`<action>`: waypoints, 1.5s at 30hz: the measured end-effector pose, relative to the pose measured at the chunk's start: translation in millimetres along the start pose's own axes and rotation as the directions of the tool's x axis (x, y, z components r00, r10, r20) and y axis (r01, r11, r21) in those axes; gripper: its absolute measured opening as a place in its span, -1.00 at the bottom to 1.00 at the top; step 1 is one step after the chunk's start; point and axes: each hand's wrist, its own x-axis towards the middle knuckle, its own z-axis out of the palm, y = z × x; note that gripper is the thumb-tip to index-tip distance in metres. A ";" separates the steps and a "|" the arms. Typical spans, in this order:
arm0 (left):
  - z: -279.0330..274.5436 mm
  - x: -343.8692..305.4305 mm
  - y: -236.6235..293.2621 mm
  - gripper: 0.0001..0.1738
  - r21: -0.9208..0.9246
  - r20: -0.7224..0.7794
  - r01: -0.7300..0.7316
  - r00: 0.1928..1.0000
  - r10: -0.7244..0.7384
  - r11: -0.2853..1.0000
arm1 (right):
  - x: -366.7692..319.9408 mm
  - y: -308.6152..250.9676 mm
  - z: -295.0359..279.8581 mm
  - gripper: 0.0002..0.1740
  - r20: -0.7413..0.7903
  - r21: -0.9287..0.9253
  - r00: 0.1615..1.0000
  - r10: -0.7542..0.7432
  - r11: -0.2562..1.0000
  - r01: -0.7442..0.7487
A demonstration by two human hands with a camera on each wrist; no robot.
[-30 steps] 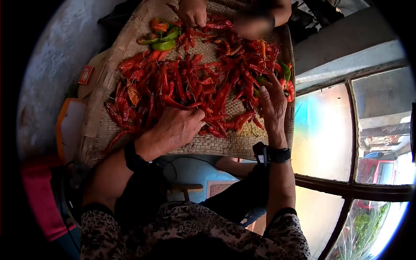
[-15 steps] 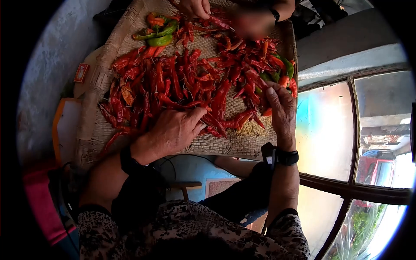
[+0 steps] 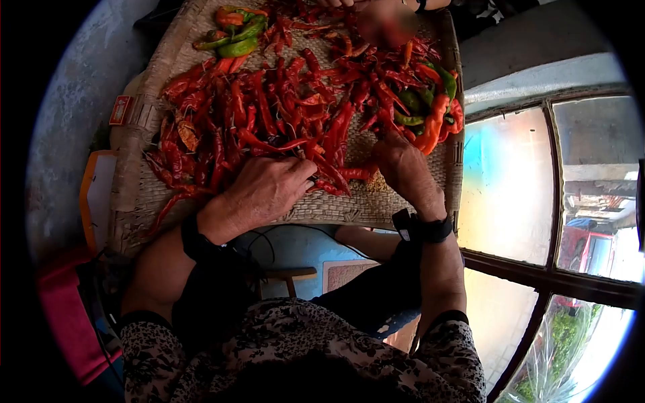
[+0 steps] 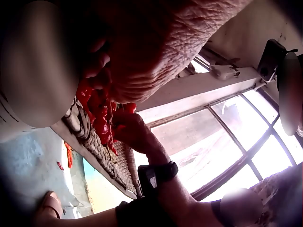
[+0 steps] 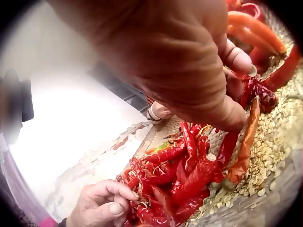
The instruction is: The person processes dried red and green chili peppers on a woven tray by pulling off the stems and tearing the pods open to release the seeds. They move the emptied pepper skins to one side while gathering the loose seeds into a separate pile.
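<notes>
A woven tray [image 3: 141, 134] holds a wide heap of dried red chilies [image 3: 269, 101], seen in the head view. At the near side of the heap, my left hand [image 3: 265, 191] pinches a red chili near its stem between thumb and forefinger; the right wrist view shows these fingertips [image 5: 116, 208]. My right hand [image 3: 408, 173] is at the heap's right end, fingers curled. In the right wrist view it grips a dark red, wrinkled chili [image 5: 262, 96], above pale loose seeds [image 5: 265, 156]. Its forearm crosses behind the left palm in the left wrist view.
Green and orange peppers [image 3: 238, 43] lie at the tray's far left, and more [image 3: 435, 124] lie by its right rim. Another person's hand [image 3: 336, 3] works at the far edge. A paned window [image 3: 510, 181] stands close on the right.
My right hand reached to the peppers at the right with fingers extended, took hold of a chili and drew it nearer. The left hand stays about where it was.
</notes>
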 end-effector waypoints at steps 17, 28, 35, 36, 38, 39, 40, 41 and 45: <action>-1.3 1.1 1.6 -0.76 0.013 -0.018 -0.033 0.999 0.033 0.999 | -6.2 6.0 -48.9 -0.71 0.055 0.376 0.985 0.164 0.910 -0.173; 7.6 3.6 3.7 -0.62 0.257 -0.070 -0.246 0.960 0.272 0.935 | 0.2 -1.2 -16.6 -0.88 -0.079 0.049 0.994 -0.074 0.996 0.078; 3.0 1.7 0.5 -0.81 0.448 0.011 -0.109 0.993 0.116 0.887 | -0.2 22.8 -53.7 -0.84 0.146 0.375 0.966 0.213 0.892 -0.253; 1.8 3.0 -2.6 -0.81 0.454 -0.035 -0.099 0.991 0.129 0.885 | -1.0 36.6 -56.6 -0.71 0.161 0.456 0.967 0.197 0.854 -0.250; -5.4 5.0 -5.1 -0.81 0.437 -0.026 -0.068 0.996 0.089 0.897 | 6.0 24.0 -59.9 -0.64 -0.022 0.645 0.947 0.321 0.728 -0.232; -8.4 5.9 -5.9 -0.80 0.424 -0.017 -0.040 0.998 0.052 0.905 | 10.3 16.6 -57.7 -0.56 -0.175 0.800 0.866 0.469 0.580 -0.152; -9.1 6.7 -6.4 -0.80 0.425 -0.038 -0.028 0.998 0.048 0.905 | 14.6 15.0 -48.6 -0.56 -0.175 0.802 0.864 0.473 0.577 -0.154; -8.3 6.0 -6.0 -0.80 0.425 -0.033 -0.033 0.998 0.052 0.905 | 19.4 14.7 -37.0 -0.50 -0.300 0.763 0.846 0.442 0.643 -0.065; -6.9 5.6 -4.1 -0.80 0.490 -0.013 0.003 1.000 0.003 0.872 | 25.7 -15.0 -12.9 -0.36 -0.037 0.460 0.991 0.126 0.883 -0.096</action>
